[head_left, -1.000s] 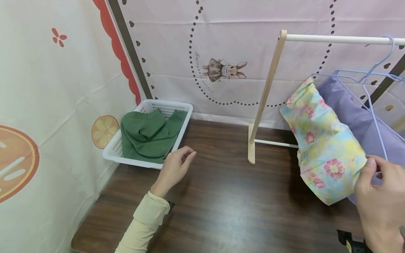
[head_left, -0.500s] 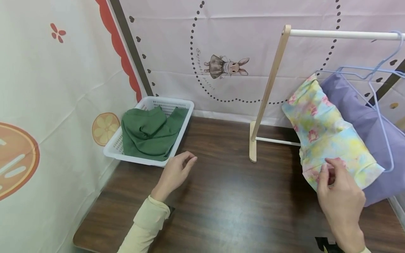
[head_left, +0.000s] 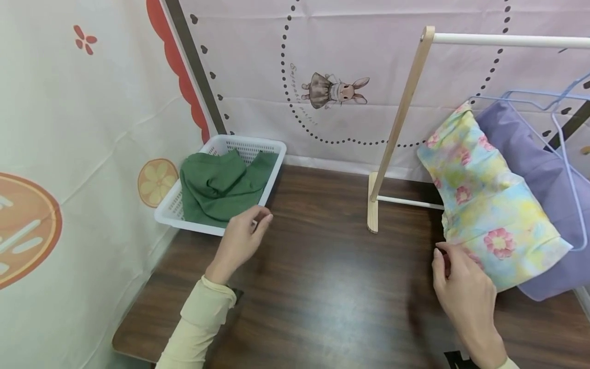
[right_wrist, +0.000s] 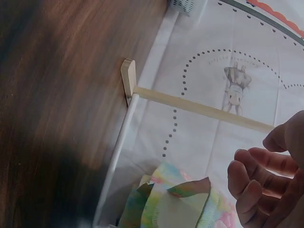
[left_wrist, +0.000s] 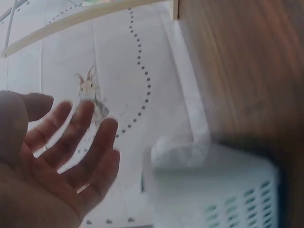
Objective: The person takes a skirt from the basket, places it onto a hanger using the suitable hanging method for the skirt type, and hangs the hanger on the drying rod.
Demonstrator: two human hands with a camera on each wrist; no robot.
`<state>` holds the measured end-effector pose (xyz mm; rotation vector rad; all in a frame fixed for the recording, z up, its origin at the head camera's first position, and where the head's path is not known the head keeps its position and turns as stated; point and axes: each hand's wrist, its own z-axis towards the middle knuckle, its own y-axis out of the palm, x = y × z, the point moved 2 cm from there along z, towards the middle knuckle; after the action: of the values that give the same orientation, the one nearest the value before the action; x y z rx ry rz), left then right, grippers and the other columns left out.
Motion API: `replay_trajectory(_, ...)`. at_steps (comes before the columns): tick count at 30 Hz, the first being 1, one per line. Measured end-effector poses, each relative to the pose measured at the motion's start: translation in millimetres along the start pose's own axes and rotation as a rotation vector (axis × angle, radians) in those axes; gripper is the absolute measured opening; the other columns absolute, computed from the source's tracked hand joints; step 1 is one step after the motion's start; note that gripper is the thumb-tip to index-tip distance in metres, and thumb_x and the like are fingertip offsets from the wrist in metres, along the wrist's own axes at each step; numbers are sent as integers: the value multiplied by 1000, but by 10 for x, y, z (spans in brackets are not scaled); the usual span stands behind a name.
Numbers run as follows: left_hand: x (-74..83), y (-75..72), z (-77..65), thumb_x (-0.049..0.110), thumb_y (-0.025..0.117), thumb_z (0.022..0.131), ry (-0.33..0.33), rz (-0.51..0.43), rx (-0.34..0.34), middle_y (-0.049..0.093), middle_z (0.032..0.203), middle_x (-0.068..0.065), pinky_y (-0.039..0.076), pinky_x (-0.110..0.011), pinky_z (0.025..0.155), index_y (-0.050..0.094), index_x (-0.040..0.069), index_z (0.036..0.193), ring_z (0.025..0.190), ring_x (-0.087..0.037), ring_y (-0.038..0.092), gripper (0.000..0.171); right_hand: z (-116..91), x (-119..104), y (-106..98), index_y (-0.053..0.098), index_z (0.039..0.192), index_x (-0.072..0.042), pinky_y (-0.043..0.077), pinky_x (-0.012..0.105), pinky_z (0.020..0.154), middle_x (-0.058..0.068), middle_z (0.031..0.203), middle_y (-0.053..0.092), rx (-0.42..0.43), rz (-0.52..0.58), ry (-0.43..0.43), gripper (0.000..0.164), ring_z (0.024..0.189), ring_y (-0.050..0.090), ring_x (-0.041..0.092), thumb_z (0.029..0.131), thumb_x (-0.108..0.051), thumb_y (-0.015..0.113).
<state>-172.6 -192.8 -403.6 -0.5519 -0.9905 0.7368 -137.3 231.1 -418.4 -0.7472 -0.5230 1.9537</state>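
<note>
My left hand (head_left: pixel 241 236) hovers by the near right corner of a white plastic basket (head_left: pixel 168 219), its fingers loosely bent around nothing. Inside the basket lies a crumpled green cloth garment (head_left: pixel 216 187). On the right, my right hand (head_left: pixel 465 294) is in front of the lower edge of a floral garment (head_left: pixel 490 205) in yellow, blue and pink; its fingers are loosely curled and hold nothing. That garment hangs from a light blue hanger (head_left: pixel 569 169). Behind it hangs a purple garment (head_left: pixel 553 189). In the right wrist view the floral garment (right_wrist: pixel 183 209) is apart from the fingers.
A wooden rack post (head_left: pixel 405 107) with a white top rail (head_left: pixel 507 40) and a low white bar (head_left: pixel 410 203) stands at the right back. Brown wooden table (head_left: pixel 322 271) lies under everything. Printed cloth walls (head_left: pixel 249 61) close off the back and left side.
My right hand has released the floral garment's edge and moved left and down from it. The floral garment now hangs by itself. The left hand shifted slightly; the view has also shifted.
</note>
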Motion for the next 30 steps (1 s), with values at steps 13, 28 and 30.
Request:
replay_trajectory(13, -357, -520, 402, 25, 58, 99, -49, 148, 155, 60, 118, -13, 41, -48, 91, 59, 4, 121, 109, -31, 54, 31, -46, -52, 26, 68, 102, -2, 38, 44, 36, 12, 75, 64, -22, -12, -1, 19, 50, 55, 28, 93, -17, 61)
replay_trajectory(28, -787, -721, 898, 33, 58, 97, -224, 288, 2, 44, 138, -25, 32, -62, 98, 48, 5, 135, 126, -48, 37, 48, -146, -289, 206, 68, 97, -6, 36, 34, 35, 3, 67, 59, -67, 32, -76, 13, 49, 52, 18, 88, -16, 65)
replay_trajectory(30, -858, -748, 939, 33, 58, 97, -249, 304, -19, 42, 139, -26, 30, -64, 99, 48, 5, 135, 127, -49, 35, 49, -163, -354, 239, 68, 97, -6, 38, 33, 36, 1, 69, 60, -89, 56, -97, 14, 50, 53, 16, 87, -16, 66)
